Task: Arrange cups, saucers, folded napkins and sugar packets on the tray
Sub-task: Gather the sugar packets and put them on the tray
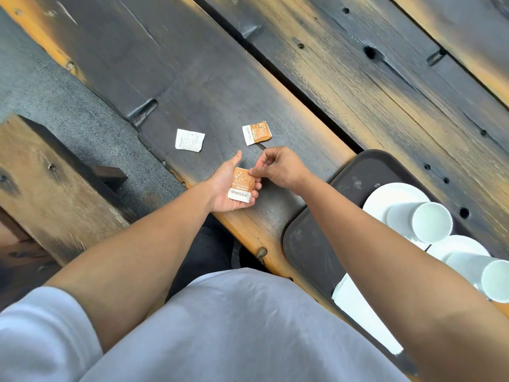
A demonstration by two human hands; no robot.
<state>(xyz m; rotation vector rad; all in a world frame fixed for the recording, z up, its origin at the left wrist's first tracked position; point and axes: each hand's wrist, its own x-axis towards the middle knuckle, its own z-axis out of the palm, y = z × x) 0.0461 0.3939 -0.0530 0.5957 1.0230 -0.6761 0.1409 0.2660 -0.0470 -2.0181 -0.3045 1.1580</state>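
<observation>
An orange and white sugar packet (240, 186) lies in the palm of my left hand (226, 186), whose fingers curl under it. My right hand (278, 168) pinches the packet's upper right corner. Two more sugar packets lie on the dark wooden table beyond my hands, one orange side up (256, 132) and one white side up (189, 140). The dark tray (308, 249) sits at the right with two white saucers (385, 195) (454, 245), a white cup on each (421, 220) (480, 272), and a folded white napkin (360, 312) partly under my right forearm.
The table (220, 86) is made of dark charred planks with a gap running diagonally past the tray. A wooden bench (49, 186) stands at the left over grey floor. My grey shirt fills the bottom of the view.
</observation>
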